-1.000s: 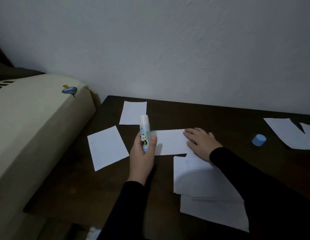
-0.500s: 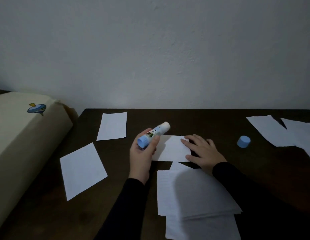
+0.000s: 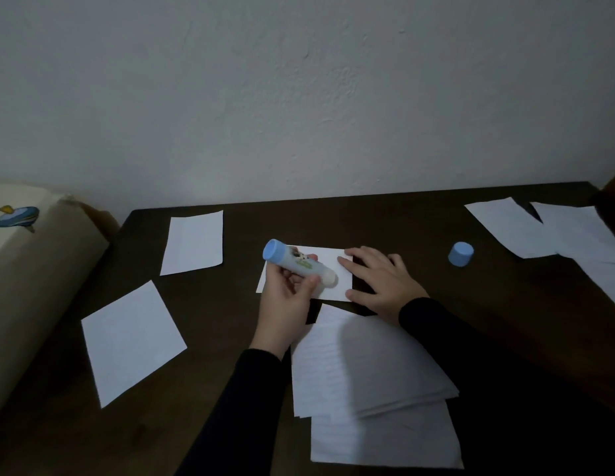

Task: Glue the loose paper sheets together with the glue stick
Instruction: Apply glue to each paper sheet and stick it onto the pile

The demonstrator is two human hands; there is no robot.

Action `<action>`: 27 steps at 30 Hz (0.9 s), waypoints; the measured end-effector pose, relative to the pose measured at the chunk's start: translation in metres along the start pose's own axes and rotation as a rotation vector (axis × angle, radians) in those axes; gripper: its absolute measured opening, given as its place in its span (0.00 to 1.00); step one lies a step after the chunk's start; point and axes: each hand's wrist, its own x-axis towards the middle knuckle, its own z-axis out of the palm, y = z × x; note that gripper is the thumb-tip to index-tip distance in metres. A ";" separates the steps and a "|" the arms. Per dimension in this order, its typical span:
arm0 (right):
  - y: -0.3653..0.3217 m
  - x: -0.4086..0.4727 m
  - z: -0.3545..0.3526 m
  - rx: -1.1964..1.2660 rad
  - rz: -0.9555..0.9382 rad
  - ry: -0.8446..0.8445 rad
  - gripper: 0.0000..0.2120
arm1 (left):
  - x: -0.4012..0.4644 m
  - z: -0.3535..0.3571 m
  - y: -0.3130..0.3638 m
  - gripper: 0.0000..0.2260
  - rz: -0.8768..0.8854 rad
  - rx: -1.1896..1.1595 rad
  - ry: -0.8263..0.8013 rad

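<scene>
Oddly unreadable label — glue stick (image 3: 299, 264) in left hand's (image 3: 285, 304) curled grip, right hand (image 3: 378, 283) flat on sheet (image 3: 333, 286).

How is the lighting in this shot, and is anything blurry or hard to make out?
Head view: dim and bluish; the dark table swallows the black sleeves; the glue stick label is soft; table edges bend from the wide lens; no glare.

The right-hand sheets (image 3: 587, 235) run off the picture's edge.
</scene>
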 end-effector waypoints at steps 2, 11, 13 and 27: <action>0.001 -0.001 -0.001 -0.009 -0.017 -0.008 0.29 | -0.002 0.004 0.002 0.18 0.047 0.114 -0.026; 0.001 -0.001 -0.001 -0.001 -0.040 -0.003 0.32 | -0.004 0.014 0.008 0.18 0.179 0.377 -0.122; -0.001 0.000 -0.002 -0.003 -0.038 -0.005 0.30 | -0.003 0.014 0.009 0.17 0.182 0.423 -0.146; 0.002 0.003 0.002 0.002 -0.021 -0.001 0.31 | 0.000 -0.015 0.006 0.24 0.103 0.537 -0.032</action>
